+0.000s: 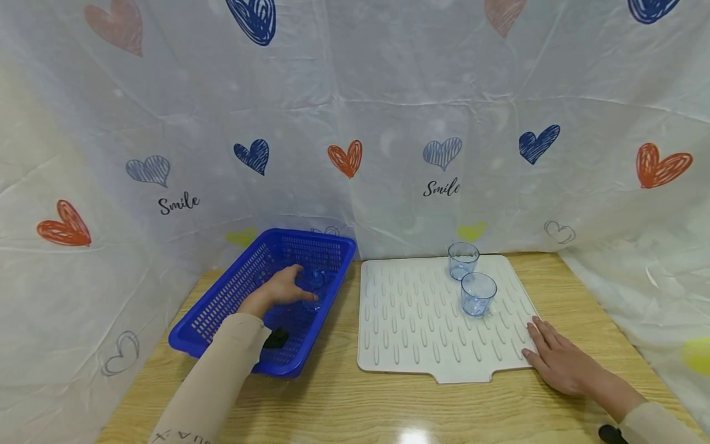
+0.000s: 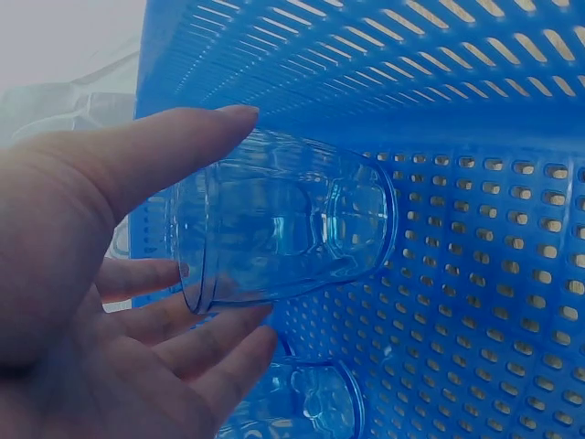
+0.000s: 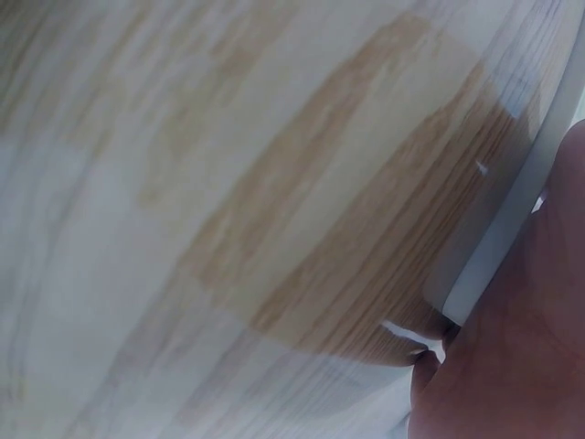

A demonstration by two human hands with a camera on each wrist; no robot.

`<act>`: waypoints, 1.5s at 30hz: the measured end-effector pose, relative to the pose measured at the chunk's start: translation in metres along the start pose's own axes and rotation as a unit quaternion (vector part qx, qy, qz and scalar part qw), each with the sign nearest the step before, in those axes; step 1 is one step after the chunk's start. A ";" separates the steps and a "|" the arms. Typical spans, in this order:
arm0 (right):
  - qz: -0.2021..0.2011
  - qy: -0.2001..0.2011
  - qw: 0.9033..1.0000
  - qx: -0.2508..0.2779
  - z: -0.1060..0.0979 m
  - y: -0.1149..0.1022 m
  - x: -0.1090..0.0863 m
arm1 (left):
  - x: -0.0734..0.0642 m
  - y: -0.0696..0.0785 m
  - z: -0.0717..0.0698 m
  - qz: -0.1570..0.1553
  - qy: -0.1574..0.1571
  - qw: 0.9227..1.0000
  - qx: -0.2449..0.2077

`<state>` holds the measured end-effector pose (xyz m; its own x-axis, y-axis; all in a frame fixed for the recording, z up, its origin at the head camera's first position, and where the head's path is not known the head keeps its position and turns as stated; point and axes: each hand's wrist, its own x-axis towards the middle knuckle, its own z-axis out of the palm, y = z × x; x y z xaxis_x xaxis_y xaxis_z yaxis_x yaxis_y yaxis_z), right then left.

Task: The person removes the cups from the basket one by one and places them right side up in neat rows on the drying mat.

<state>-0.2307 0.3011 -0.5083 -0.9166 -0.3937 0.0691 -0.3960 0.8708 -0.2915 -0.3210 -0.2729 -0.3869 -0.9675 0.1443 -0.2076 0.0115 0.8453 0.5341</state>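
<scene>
My left hand (image 1: 280, 287) reaches down into the blue basket (image 1: 330, 314). In the left wrist view its thumb and fingers hold a clear bluish drinking glass (image 2: 283, 219) near the rim, thumb on one side and fingers on the other. Below those fingers, another glass (image 2: 311, 402) is partly hidden. Flat at the right edge of a white ridged board (image 1: 399, 320), my right hand (image 1: 563, 361) rests with straight fingers, the fingertips on the board. Two more glasses stand upright on that board, one toward the back (image 1: 463, 261) and one nearer (image 1: 477, 296).
A small dark item (image 1: 276, 338) lies at the basket's near end, partly covered by the left sleeve. Board and basket sit side by side on a wooden table (image 1: 344, 407). Behind them hangs a white curtain (image 1: 388, 123) printed with hearts.
</scene>
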 end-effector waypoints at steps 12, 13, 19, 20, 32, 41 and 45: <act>-0.016 0.025 1.000 0.006 0.008 0.010 0.000 | 0.003 -0.003 0.003 -0.005 0.005 1.000 0.006; -0.016 0.023 1.000 0.004 0.009 0.011 0.001 | 0.004 -0.004 0.003 -0.004 0.006 1.000 0.006; -0.010 0.014 1.000 0.010 0.009 0.008 0.000 | 0.002 -0.008 0.004 0.006 0.012 1.000 0.005; -0.013 0.018 1.000 0.005 0.008 0.006 -0.001 | 0.001 -0.009 0.004 0.006 0.013 1.000 0.005; -0.010 0.009 1.000 0.010 0.005 0.005 0.000 | -0.008 -0.010 -0.009 0.018 0.033 0.998 -0.041; -0.014 0.011 1.000 0.008 0.008 0.007 -0.001 | -0.019 -0.007 -0.013 0.039 0.044 0.995 -0.075; -0.004 0.003 1.000 0.010 0.004 0.003 0.000 | -0.024 -0.003 -0.014 0.044 0.054 0.994 -0.090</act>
<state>-0.2318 0.3027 -0.5133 -0.9141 -0.3981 0.0770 -0.4015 0.8620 -0.3093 -0.3015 -0.2864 -0.3718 -0.9862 0.1501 -0.0697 0.0618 0.7248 0.6862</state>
